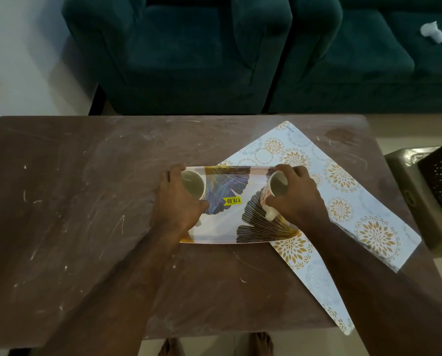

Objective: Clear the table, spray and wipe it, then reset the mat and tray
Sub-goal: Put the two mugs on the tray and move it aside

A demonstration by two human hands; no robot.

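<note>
Left hand (176,201) wrapped left cup (193,186); right hand (295,196) clasped tilted right cup (274,191). Both grips closed, cups over tray (227,219), likely for clearing. Tray half on skewed mat (343,181), right side of smeared counter (73,201).

Leaf-print tray (230,222), gold-floral white mat (348,191)

A yellow price sticker (232,200) on the tray (214,235) reads "79.00".
</note>
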